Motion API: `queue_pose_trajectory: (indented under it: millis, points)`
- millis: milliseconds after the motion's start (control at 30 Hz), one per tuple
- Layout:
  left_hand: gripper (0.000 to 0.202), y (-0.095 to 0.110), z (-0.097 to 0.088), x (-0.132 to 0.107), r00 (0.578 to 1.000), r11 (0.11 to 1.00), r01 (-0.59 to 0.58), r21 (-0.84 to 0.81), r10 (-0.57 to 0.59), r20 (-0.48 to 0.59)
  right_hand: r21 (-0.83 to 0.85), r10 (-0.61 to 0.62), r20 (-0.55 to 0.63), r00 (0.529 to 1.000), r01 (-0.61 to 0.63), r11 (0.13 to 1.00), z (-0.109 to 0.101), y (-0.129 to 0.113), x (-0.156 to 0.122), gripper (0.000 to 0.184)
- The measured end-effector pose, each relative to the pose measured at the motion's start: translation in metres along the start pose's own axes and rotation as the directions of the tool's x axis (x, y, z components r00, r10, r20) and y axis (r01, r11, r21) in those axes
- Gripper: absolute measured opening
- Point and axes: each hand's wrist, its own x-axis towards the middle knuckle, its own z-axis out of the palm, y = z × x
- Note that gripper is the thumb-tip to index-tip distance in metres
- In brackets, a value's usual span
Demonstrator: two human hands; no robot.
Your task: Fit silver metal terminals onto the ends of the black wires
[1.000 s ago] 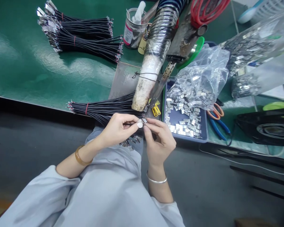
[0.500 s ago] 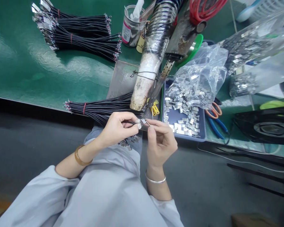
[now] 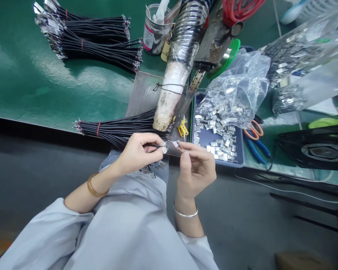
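Observation:
My left hand [image 3: 139, 152] pinches the end of a thin black wire [image 3: 154, 146] just in front of the bench edge. My right hand [image 3: 195, 167] pinches a small metal clip [image 3: 175, 144] between thumb and forefinger, right at the wire's tip. Both meet below the lower end of a tape-wrapped tool [image 3: 173, 93] that slopes down over a metal plate [image 3: 143, 93]. A bundle of black wires [image 3: 121, 127] with a red band lies under that tool, beside my left hand. Several finished wire ends [image 3: 152, 168] hang on my lap.
A blue tray [image 3: 240, 150] holds several metal clips beside a clear bag [image 3: 239, 93] of more. Further wire bundles [image 3: 92, 37] lie far left on the green bench [image 3: 45, 82]. A jar [image 3: 154, 32], yellow clip [image 3: 182, 129], pliers [image 3: 256, 144] and a black fan [image 3: 318, 148] stand around.
My right hand has shifted slightly right and up with the clip, and its fingers have spread a little. The left hand stays pinched on the wire. The view drifted slightly.

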Motion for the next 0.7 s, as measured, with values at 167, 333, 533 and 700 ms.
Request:
queue_pose_trajectory:
  millis: [167,333,533,700]
  points:
    - [0.008,-0.001,0.002,0.000,1.000,1.000,0.006,-0.019,-0.007,-0.029,-0.025,-0.042,0.036,0.999,0.042,0.999,0.000,0.000,-0.002,0.009]
    - [0.015,-0.004,0.003,0.000,0.994,1.000,-0.015,-0.023,0.013,-0.106,-0.048,-0.004,-0.024,1.000,0.003,0.999,0.003,0.003,-0.002,0.003]
    - [0.017,-0.005,0.004,0.001,0.986,0.999,-0.038,0.034,0.043,-0.160,-0.273,-0.265,0.105,0.958,0.284,0.919,0.002,0.007,0.001,0.015]
    - [0.014,-0.006,0.010,0.002,0.978,1.000,-0.021,-0.008,0.019,-0.207,-0.392,-0.414,0.170,0.894,0.447,0.804,0.002,0.010,0.008,0.016]
